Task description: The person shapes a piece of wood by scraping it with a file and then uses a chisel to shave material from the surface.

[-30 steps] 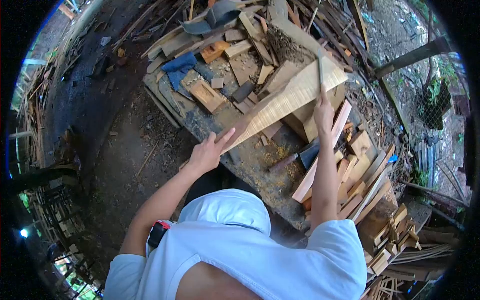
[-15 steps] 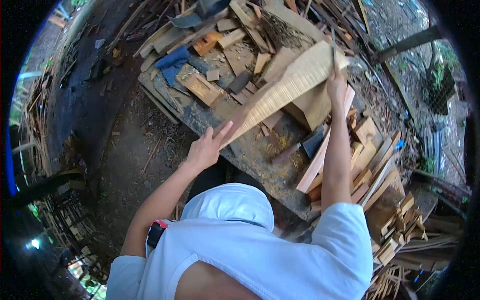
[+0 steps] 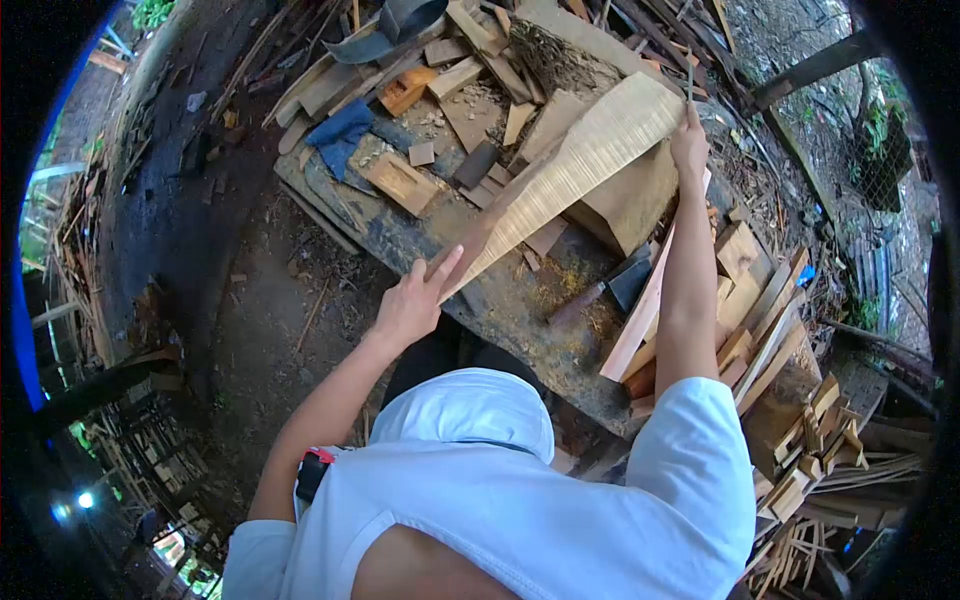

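Observation:
A long, pale piece of wood, shaped like a paddle blade [image 3: 585,150], slants across the workbench, wide at the far end and narrow near me. My left hand [image 3: 408,305] grips its narrow end, with the index finger stretched along it. My right hand [image 3: 689,150] is closed around the handle of a thin-bladed knife [image 3: 690,72], seen nearly edge-on. The blade points away from me, just beyond the wood's wide right end; whether it touches cannot be made out. Beneath the wide end stands a large wooden block [image 3: 630,205].
A cleaver [image 3: 628,283] lies on the workbench [image 3: 490,310], close to a long plank [image 3: 640,325]. Blue cloth [image 3: 342,135] and several wood offcuts [image 3: 402,183] cover the left side. Stacked wood pieces [image 3: 800,470] stand at the right.
My right hand has shifted right and a little away from me, carrying the knife from the wood's far end to its right edge. The left hand keeps its grip on the wood.

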A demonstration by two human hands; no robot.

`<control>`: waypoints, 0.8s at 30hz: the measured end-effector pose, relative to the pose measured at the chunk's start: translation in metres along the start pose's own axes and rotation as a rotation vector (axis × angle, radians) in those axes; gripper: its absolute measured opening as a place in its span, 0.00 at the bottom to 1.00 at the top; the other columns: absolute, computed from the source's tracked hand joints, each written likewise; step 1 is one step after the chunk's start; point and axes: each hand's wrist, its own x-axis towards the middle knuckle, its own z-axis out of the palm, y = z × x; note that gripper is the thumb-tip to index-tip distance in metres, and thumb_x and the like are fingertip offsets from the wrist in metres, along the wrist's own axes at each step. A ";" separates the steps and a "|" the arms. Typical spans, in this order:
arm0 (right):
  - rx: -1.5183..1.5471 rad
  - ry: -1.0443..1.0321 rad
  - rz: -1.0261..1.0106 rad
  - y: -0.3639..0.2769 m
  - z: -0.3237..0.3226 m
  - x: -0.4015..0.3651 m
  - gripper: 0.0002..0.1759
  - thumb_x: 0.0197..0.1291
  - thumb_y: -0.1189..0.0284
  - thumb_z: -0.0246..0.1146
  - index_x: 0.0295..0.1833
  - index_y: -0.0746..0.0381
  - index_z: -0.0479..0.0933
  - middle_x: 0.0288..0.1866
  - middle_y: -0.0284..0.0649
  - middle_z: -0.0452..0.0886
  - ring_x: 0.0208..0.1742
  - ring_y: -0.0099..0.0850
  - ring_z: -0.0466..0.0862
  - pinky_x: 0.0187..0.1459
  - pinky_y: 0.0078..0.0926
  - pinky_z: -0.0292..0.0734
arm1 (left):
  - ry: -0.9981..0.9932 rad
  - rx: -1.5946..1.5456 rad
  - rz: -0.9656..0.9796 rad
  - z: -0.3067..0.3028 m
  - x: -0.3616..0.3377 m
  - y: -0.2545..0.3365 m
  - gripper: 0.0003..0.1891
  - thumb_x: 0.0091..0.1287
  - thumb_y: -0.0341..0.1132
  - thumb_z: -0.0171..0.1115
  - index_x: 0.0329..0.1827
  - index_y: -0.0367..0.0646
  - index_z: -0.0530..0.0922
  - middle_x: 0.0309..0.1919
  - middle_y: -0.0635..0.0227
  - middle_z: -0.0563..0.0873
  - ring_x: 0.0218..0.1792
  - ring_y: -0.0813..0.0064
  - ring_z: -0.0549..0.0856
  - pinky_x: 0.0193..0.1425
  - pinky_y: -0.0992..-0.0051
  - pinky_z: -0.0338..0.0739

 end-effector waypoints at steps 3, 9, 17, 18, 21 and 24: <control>0.022 0.026 -0.011 -0.001 0.007 -0.002 0.26 0.74 0.61 0.44 0.76 0.44 0.63 0.53 0.60 0.81 0.52 0.58 0.82 0.53 0.48 0.76 | 0.003 0.019 -0.028 -0.004 0.000 0.000 0.49 0.59 0.25 0.62 0.82 0.68 0.47 0.46 0.50 0.73 0.43 0.44 0.84 0.43 0.53 0.83; 0.038 -0.004 -0.107 0.008 0.008 -0.023 0.26 0.73 0.60 0.46 0.75 0.44 0.66 0.52 0.58 0.82 0.51 0.58 0.82 0.53 0.48 0.75 | -0.002 0.001 -0.002 -0.003 -0.001 -0.002 0.51 0.58 0.24 0.63 0.82 0.68 0.46 0.46 0.50 0.73 0.44 0.45 0.83 0.42 0.53 0.83; 0.023 0.101 -0.119 0.000 0.015 -0.033 0.27 0.72 0.62 0.46 0.76 0.40 0.63 0.43 0.58 0.84 0.44 0.59 0.84 0.46 0.54 0.78 | -0.048 0.047 -0.021 -0.002 0.002 -0.002 0.50 0.59 0.25 0.62 0.82 0.64 0.45 0.47 0.48 0.74 0.42 0.44 0.84 0.42 0.54 0.83; 0.020 0.097 -0.131 -0.005 0.016 -0.036 0.27 0.72 0.62 0.46 0.76 0.40 0.63 0.43 0.58 0.84 0.44 0.59 0.84 0.46 0.54 0.78 | -0.045 0.054 -0.014 -0.003 0.001 -0.002 0.51 0.59 0.26 0.63 0.82 0.64 0.44 0.47 0.48 0.73 0.41 0.44 0.84 0.41 0.54 0.83; -0.065 -0.055 -0.045 -0.001 0.015 -0.052 0.28 0.72 0.63 0.46 0.76 0.37 0.61 0.46 0.59 0.83 0.45 0.60 0.84 0.47 0.54 0.77 | -0.018 0.046 0.019 -0.001 0.000 -0.004 0.53 0.58 0.26 0.65 0.82 0.65 0.43 0.48 0.49 0.73 0.41 0.44 0.84 0.41 0.54 0.83; -0.088 0.017 -0.039 0.001 0.015 -0.046 0.27 0.73 0.61 0.45 0.77 0.36 0.60 0.46 0.60 0.83 0.47 0.59 0.84 0.49 0.54 0.77 | -0.023 0.046 0.037 0.001 0.000 -0.003 0.54 0.57 0.27 0.67 0.82 0.66 0.42 0.48 0.49 0.73 0.42 0.44 0.84 0.41 0.54 0.83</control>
